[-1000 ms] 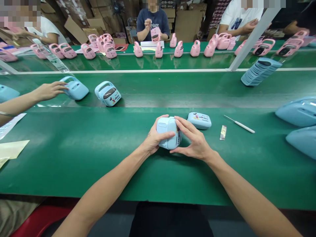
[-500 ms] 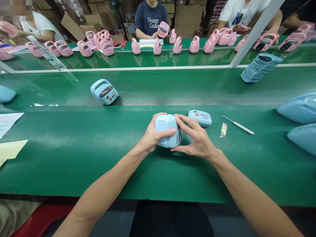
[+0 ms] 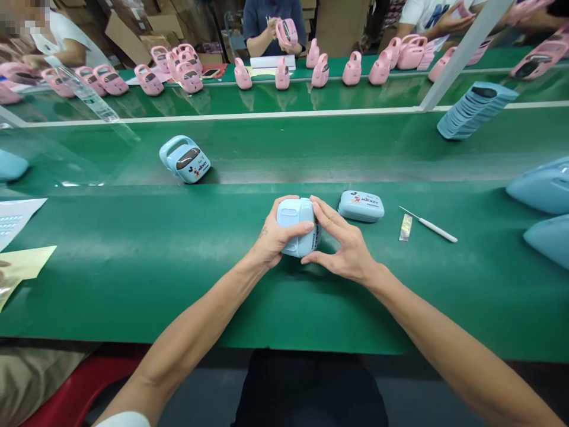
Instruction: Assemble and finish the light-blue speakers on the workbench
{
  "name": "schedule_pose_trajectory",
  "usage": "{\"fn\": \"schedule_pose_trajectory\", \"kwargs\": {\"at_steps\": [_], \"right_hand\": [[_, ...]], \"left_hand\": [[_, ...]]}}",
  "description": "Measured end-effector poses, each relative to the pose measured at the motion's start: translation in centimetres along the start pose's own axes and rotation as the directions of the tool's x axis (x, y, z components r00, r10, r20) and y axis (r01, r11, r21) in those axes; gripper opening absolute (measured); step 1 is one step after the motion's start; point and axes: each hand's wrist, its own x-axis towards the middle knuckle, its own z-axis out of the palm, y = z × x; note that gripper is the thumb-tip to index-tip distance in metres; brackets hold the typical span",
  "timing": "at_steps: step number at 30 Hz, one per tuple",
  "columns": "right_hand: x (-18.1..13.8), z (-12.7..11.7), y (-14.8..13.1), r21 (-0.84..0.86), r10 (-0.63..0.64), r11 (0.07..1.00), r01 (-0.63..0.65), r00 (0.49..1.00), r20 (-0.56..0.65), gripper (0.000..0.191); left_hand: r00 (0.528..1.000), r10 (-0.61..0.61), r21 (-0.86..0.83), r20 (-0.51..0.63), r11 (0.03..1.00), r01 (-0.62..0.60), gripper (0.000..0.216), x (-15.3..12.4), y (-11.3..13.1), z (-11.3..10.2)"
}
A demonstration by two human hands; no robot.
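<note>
A small light-blue plastic case (image 3: 297,228) stands on its side on the green table (image 3: 133,279), held between both my hands. My left hand (image 3: 275,237) wraps its left side, thumb across the front. My right hand (image 3: 342,243) presses its fingers against the right side, where printed lettering shows. A second light-blue part with a cartoon print (image 3: 361,206) lies flat just to the right of my hands.
A white-handled pick (image 3: 429,224) and a small foil strip (image 3: 405,227) lie to the right. A blue handled unit (image 3: 184,159) sits on the belt. Blue shells (image 3: 540,187) at far right, a stack of blue parts (image 3: 473,110), pink units (image 3: 320,71) and other workers beyond. Paper sheets (image 3: 18,216) at left.
A co-worker's hand at left took away one blue unit from the belt and left the view. My hands kept hold of the blue case, with it turned slightly.
</note>
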Motion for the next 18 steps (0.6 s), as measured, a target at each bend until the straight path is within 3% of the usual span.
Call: {"fn": "schedule_pose_trajectory", "kwargs": {"at_steps": [4, 7, 9, 10, 12, 14, 18], "right_hand": [[0.3, 0.0, 0.2, 0.090, 0.088, 0.991, -0.096, 0.993, 0.083, 0.104], [0.4, 0.0, 0.5, 0.232, 0.215, 0.950, -0.208, 0.976, -0.006, 0.101], [0.3, 0.3, 0.9, 0.386, 0.381, 0.865, -0.321, 0.920, -0.090, 0.104], [0.3, 0.5, 1.1, 0.476, 0.462, 0.795, -0.376, 0.884, -0.074, 0.106], [0.3, 0.9, 1.5, 0.612, 0.550, 0.639, -0.465, 0.833, 0.059, 0.108], [0.4, 0.9, 1.8, 0.651, 0.557, 0.575, -0.495, 0.820, 0.131, 0.109], [0.5, 0.0, 1.6, 0.447, 0.515, 0.780, -0.438, 0.855, -0.063, 0.109]], "left_hand": [[1.000, -0.018, -0.153, 0.018, 0.988, 0.021, 0.074, 0.4, -1.2, 0.3], [0.996, -0.007, -0.229, 0.084, 0.973, 0.026, 0.080, 0.7, -1.9, 0.2], [0.991, 0.045, -0.224, 0.124, 0.974, -0.016, 0.087, 0.8, -2.0, -0.3], [0.987, 0.075, -0.209, 0.145, 0.977, -0.043, 0.089, 0.9, -1.9, -0.7], [0.972, 0.121, -0.147, 0.200, 0.985, -0.092, 0.091, 1.2, -1.6, -1.7], [0.956, 0.142, -0.054, 0.257, 0.990, -0.132, 0.093, 1.7, -1.1, -2.6], [0.947, 0.137, 0.178, 0.290, 0.965, -0.194, 0.107, 2.5, -0.3, -3.6]]}}
